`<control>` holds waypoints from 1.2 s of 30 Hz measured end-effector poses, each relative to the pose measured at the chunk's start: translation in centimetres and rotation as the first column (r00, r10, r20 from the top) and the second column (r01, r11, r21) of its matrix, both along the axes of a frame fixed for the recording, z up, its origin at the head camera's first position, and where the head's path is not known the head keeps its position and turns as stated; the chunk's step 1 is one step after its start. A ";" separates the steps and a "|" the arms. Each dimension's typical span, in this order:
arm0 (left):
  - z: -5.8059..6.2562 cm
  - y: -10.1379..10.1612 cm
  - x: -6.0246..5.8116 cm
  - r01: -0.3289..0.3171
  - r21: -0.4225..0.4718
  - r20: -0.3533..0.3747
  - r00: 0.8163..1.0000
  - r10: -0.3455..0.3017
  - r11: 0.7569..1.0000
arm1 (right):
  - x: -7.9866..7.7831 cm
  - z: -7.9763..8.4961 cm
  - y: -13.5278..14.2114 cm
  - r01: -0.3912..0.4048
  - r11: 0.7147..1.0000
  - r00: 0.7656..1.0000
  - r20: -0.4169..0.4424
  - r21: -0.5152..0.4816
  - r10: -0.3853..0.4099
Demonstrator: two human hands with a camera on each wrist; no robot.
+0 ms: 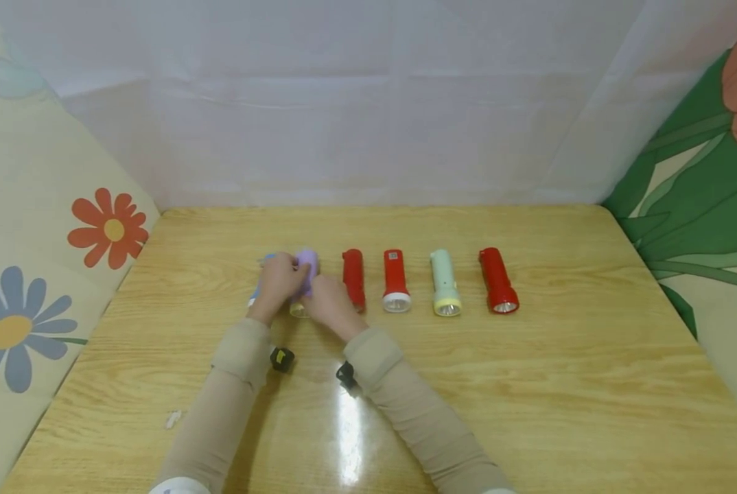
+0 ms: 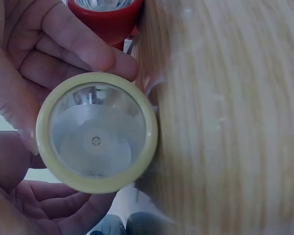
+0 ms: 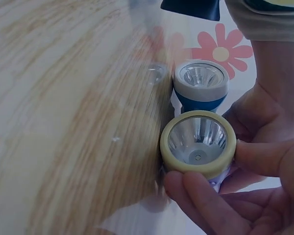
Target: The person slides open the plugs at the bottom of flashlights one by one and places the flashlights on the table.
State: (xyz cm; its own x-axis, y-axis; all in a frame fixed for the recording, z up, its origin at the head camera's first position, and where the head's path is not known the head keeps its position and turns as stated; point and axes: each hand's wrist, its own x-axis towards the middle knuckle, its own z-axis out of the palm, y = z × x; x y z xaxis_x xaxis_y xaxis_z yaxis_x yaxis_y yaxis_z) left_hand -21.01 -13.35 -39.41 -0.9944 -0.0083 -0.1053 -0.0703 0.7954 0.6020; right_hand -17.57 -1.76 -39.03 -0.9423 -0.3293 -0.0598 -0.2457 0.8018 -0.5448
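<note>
A purple flashlight [image 1: 307, 259] with a pale yellow rim [image 2: 97, 186] lies on the table near its left side, lens facing the person. My left hand [image 1: 280, 280] holds its body from the left, thumb and fingers around it. From the right, my right hand [image 1: 329, 302] pinches it near the head, with fingertips close to the yellow rim in the right wrist view. A blue flashlight [image 3: 201, 88] with a white rim lies just left of it, mostly hidden by my left hand in the head view.
To the right lie a red flashlight [image 1: 353, 274], a red one with a white rim [image 1: 396, 278], a mint green one [image 1: 445, 278] and another red one [image 1: 498, 278]. A small whitish scrap [image 1: 173, 419] is on the wooden table [image 1: 591, 343] at front left.
</note>
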 end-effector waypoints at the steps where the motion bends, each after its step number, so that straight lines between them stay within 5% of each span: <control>1: 0.1 0.0 -0.1 0.004 -0.005 0.000 1.000 -0.004 1.000 | -0.1 0.1 0.0 0.000 1.000 1.000 -0.004 0.004 0.000; 18: 1.3 0.5 -1.0 0.022 -0.049 -0.142 0.989 -0.029 0.999 | -0.8 1.3 0.4 0.030 0.995 0.999 -0.012 -0.092 -0.032; 24: 1.3 0.5 -0.4 0.055 -0.057 -0.192 0.979 -0.065 0.997 | 0.0 1.4 0.9 -0.017 0.997 0.994 -0.106 -0.080 0.009; 36: 0.4 0.4 2.0 0.091 0.005 -0.218 0.972 -0.088 0.996 | 2.4 1.0 1.9 -0.038 0.971 0.994 -0.107 -0.238 0.013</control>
State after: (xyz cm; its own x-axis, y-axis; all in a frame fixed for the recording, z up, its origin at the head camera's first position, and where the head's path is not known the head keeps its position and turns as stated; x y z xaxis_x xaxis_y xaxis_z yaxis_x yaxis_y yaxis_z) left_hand -18.97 -12.94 -39.04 -0.9901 0.0817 0.1142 0.1347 0.7832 0.6071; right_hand -15.18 0.17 -38.02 -0.9304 -0.3459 0.1216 -0.3297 0.6441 -0.6903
